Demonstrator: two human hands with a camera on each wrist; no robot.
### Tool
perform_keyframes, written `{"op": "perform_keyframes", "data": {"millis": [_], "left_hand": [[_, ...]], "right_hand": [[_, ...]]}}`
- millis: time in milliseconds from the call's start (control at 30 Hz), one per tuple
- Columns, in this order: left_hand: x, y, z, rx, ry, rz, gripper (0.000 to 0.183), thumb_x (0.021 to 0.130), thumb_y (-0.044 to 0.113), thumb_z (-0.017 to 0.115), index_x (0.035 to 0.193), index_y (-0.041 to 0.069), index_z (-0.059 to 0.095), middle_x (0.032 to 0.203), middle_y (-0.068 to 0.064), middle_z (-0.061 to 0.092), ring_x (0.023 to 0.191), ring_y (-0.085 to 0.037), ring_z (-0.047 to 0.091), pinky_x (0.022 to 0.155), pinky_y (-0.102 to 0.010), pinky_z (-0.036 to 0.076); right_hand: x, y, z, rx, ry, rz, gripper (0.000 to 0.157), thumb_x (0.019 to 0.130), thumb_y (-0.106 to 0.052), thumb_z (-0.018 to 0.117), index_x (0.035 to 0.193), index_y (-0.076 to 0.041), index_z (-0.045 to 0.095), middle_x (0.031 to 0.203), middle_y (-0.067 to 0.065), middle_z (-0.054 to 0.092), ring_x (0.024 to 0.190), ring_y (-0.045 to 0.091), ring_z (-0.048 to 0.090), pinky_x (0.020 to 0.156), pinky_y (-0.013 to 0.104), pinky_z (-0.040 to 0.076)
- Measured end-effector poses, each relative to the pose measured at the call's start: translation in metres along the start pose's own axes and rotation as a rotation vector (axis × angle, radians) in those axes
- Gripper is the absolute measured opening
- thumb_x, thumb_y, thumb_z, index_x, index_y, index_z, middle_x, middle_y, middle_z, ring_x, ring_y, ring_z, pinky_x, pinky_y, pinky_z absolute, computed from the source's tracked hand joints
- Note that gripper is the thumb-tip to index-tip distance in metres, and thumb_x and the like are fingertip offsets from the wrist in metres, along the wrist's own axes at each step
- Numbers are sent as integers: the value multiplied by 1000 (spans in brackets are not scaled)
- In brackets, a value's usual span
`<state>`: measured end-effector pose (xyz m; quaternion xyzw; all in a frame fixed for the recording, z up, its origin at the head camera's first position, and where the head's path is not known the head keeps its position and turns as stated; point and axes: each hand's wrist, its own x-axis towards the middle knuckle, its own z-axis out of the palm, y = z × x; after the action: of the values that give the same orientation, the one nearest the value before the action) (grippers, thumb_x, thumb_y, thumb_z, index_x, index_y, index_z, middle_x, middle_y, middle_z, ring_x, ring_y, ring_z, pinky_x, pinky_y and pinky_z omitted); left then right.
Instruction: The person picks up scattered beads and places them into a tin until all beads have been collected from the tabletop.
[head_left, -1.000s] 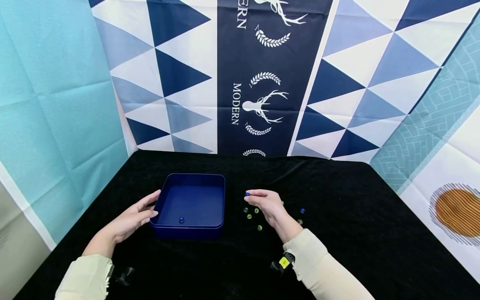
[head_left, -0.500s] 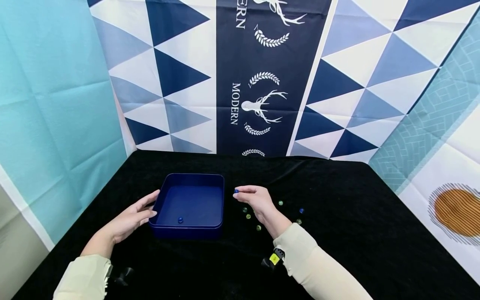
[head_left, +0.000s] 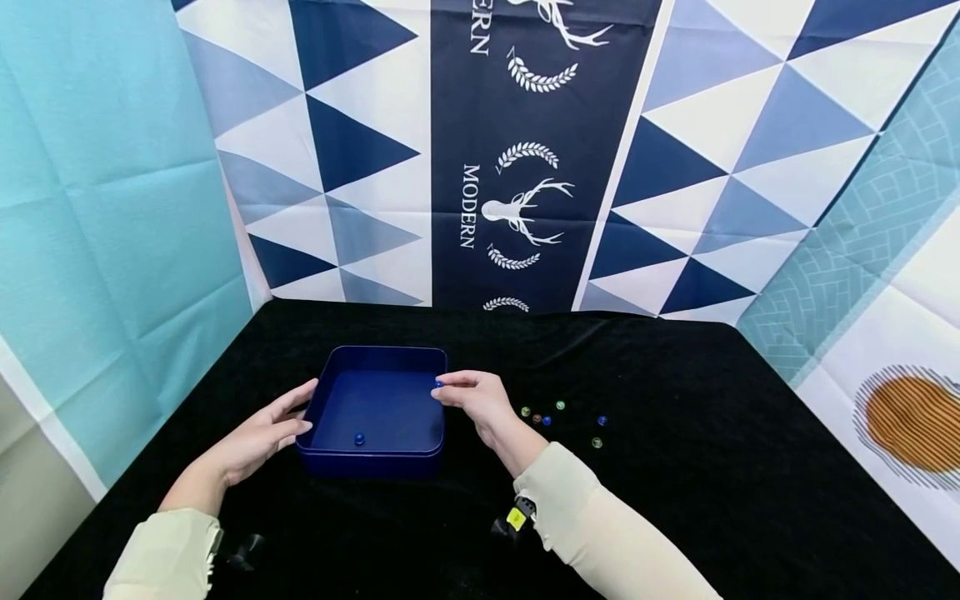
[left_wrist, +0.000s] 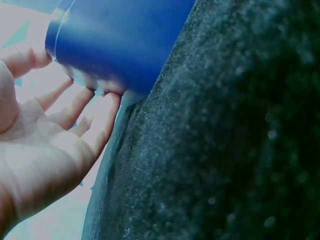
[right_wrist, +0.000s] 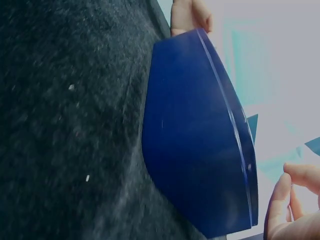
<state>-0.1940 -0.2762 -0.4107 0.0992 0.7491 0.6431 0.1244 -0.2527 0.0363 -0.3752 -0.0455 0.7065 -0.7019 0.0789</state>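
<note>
A square dark-blue box (head_left: 367, 465) without a lid stands on the black cloth, with a blue marble (head_left: 359, 438) on its floor near the front. Against its left wall lie the fingertips of my left hand (head_left: 258, 437), the fingers spread and nearly straight; the left wrist view has them along the outer side (left_wrist: 120, 45). My right hand (head_left: 483, 408) pinches a second blue marble (head_left: 438, 384) between thumb and fingertips, at the box's right rim. In the right wrist view, the pinching fingers (right_wrist: 281, 192) are beside the upper edge, with the marble hidden.
To the right of the right hand lie several loose marbles: green ones (head_left: 560, 405), a reddish one (head_left: 536, 418) and blue ones (head_left: 602, 421). The black cloth (head_left: 675, 500) covers the table, and patterned fabric (head_left: 510, 167) hangs behind it.
My right hand has carried the pinched blue marble leftward from above the loose marbles to the box's right rim, uncovering reddish and blue marbles. The left hand stays at the box.
</note>
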Motion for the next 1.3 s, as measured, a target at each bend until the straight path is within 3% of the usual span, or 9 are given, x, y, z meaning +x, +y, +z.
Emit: {"op": "perform_keyframes", "data": {"millis": [400, 1300], "left_hand": [[0, -2, 1, -4, 7, -5, 71, 96, 13, 49, 150, 8, 4, 153, -20, -1, 136, -42, 3, 104, -60, 9], [-1, 3, 1, 4, 4, -9, 70, 96, 12, 48, 150, 9, 4, 153, -21, -2, 136, -44, 0, 103, -61, 8]], "right_hand": [[-1, -2, 20, -30, -25, 30, 30, 76, -2, 74, 103, 7, 67, 81, 4, 69, 71, 11, 63, 83, 40, 49], [5, -15, 56, -82, -39, 61, 18, 77, -9, 76, 94, -5, 71, 82, 2, 70, 72, 15, 65, 85, 41, 48]]}}
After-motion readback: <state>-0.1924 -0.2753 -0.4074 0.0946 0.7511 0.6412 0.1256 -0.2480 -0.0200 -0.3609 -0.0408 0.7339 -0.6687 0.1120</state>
